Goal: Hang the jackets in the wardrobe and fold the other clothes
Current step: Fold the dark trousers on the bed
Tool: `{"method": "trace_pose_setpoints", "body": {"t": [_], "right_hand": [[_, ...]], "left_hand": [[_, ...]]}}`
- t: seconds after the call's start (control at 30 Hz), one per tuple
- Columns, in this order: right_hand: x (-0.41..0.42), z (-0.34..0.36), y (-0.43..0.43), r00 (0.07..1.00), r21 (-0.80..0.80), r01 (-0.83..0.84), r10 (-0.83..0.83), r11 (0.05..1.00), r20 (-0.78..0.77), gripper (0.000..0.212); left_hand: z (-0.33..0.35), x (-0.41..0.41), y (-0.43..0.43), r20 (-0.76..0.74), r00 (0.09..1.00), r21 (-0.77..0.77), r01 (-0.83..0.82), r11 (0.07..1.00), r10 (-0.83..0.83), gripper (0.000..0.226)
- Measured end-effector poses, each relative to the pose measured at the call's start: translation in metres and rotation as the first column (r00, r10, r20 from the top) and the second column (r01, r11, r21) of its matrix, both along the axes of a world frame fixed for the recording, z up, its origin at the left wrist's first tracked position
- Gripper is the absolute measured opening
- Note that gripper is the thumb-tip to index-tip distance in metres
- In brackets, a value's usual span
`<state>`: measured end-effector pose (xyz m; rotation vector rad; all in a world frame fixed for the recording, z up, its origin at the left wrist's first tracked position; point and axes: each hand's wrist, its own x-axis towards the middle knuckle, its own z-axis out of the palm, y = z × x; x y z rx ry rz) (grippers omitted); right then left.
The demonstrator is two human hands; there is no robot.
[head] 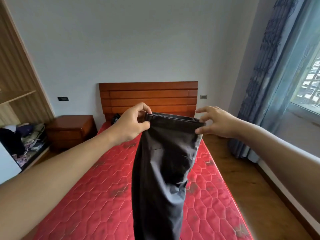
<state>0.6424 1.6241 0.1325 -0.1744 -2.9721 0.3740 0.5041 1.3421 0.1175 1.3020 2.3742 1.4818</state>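
Head view looks down the length of a bed [97,196] with a bare red quilted mattress, and above it hangs a pair of dark trousers [161,170], held up in the air in front of the wooden headboard [149,96], the legs dropping out of the bottom of the view. These are not a jacket, so the step in hand is probably folding. To do it well, the waistband [173,119] should be kept level and taut, the two legs matched seam to seam, and the cloth then lowered flat onto the mattress before it is doubled over. The fabric is soft and creased below the seat, so a shake or a smoothing pass would likely help. The left hand [129,125] has its fingers [143,110] curled in, pinching the left end of the waistband against the thumb. The right hand [218,123] is at the right end with index finger and thumb [199,131] spread wide apart above and below the band. Whether its other fingers actually grip the cloth behind the corner, I cannot tell.
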Motion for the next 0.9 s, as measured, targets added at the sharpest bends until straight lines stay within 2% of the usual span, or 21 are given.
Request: {"method": "trace_pose_setpoints", "body": {"t": [0.17, 0.3, 0.37, 0.43, 0.57, 0.7, 0.8, 0.9], "right_hand": [[-0.002, 0.003, -0.018, 0.996, -0.198, -0.086, 0.091, 0.976, 0.015, 0.038], [0.001, 0.002, -0.028, 0.994, -0.347, -0.060, 0.089, 0.936, 0.067, 0.026], [0.001, 0.006, -0.029, 0.999, -0.353, -0.051, 0.052, 0.934, -0.007, 0.023], [0.000, 0.013, -0.031, 0.989, -0.409, -0.082, 0.025, 0.909, -0.144, 0.022], [-0.004, 0.022, -0.043, 0.931, -0.607, -0.200, -0.043, 0.769, -0.362, 0.027], [-0.006, 0.032, -0.049, 0.914, -0.713, -0.212, -0.123, 0.668, -0.387, 0.045], [-0.009, 0.038, -0.052, 0.875, -0.693, -0.225, -0.170, 0.684, -0.452, 0.028], [-0.010, 0.040, -0.061, 0.837, -0.683, -0.268, -0.188, 0.679, -0.514, 0.022]], "left_hand": [[0.012, -0.004, -0.010, -0.009, 1.000, 0.002, 0.007, 1.000, -0.007, 0.032], [0.020, -0.008, -0.020, 0.005, 1.000, 0.043, -0.029, 0.999, 0.029, 0.031], [0.026, -0.012, -0.025, -0.060, 0.997, 0.016, -0.052, 0.999, 0.053, 0.031], [0.034, -0.017, -0.027, -0.127, 0.990, -0.005, -0.065, 0.998, 0.064, 0.033], [0.052, -0.024, -0.033, -0.166, 0.984, -0.083, -0.082, 0.993, 0.068, 0.053], [0.064, -0.028, -0.041, -0.310, 0.950, -0.206, -0.110, 0.972, 0.042, 0.036], [0.069, -0.031, -0.043, -0.372, 0.928, -0.241, -0.124, 0.963, 0.027, 0.026], [0.078, -0.030, -0.039, -0.440, 0.897, -0.374, -0.227, 0.899, 0.044, 0.023]]}}
